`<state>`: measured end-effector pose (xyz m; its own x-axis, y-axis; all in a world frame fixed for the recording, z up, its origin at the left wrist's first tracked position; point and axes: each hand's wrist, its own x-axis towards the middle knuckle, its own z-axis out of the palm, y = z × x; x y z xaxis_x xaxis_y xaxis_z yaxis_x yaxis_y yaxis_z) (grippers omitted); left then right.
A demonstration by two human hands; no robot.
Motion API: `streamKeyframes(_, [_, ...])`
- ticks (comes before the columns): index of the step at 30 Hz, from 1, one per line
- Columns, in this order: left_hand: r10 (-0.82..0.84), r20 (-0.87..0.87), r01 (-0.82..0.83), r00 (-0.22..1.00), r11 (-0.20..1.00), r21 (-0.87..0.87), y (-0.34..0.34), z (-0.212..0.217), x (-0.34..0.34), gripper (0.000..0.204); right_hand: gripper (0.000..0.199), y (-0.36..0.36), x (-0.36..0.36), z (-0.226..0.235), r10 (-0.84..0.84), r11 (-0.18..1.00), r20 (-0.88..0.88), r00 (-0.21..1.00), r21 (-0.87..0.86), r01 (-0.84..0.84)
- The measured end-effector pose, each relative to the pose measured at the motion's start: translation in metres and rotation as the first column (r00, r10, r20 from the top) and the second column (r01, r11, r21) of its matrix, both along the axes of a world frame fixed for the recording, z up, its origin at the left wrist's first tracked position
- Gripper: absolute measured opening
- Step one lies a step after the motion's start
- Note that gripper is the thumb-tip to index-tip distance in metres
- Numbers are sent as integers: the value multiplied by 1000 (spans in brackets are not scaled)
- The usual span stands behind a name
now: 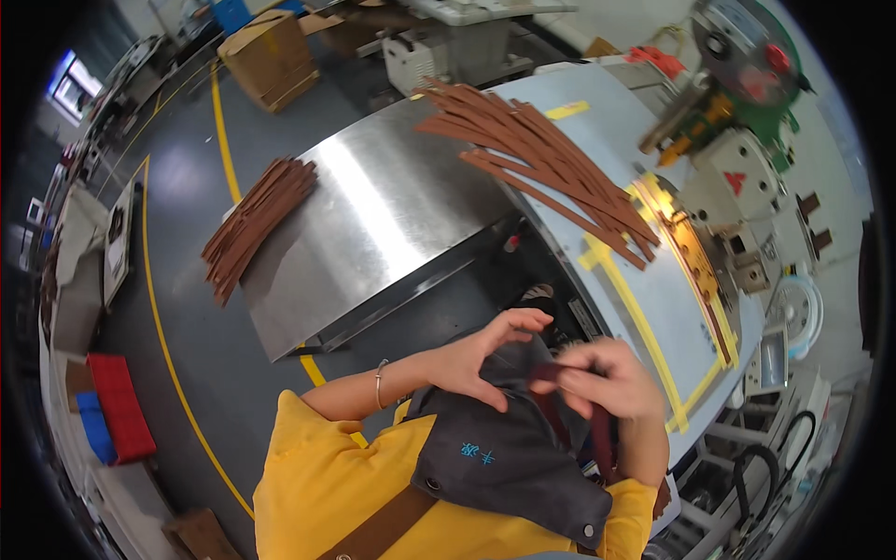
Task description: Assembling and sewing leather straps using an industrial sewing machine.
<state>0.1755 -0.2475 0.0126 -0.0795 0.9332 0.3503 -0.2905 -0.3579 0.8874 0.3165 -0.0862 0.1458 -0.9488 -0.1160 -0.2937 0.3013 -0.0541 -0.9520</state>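
My right hand is closed in a pinch on a dark red strap. One short end pokes out past the fingertips, and the rest hangs down in front of the grey apron. My left hand is held just left of it, thumb and fingers curved apart with nothing between them. A bracelet circles that wrist. Beyond the hands, a loose pile of long brown strips lies across the steel table and the light blue worktop. Another brown bundle rests on the table's left end.
The steel table adjoins the light blue worktop marked with yellow tape. A green and white machine stands at the right with a lit work area. A cardboard box sits on the floor at the far left.
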Motion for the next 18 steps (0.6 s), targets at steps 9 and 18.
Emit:
streamKeyframes(9, [490, -808, -921, 327, 356, -157, -164, -29, -147, 11, 25, 8, -169, -66, -65, 982, 74, 995, -171, 77])
streamKeyframes(18, [-356, -934, -996, 31, 72, -61, -282, -143, -225, 19, 34, 26, -268, -246, -384, 472, 498, 777, -617, 629])
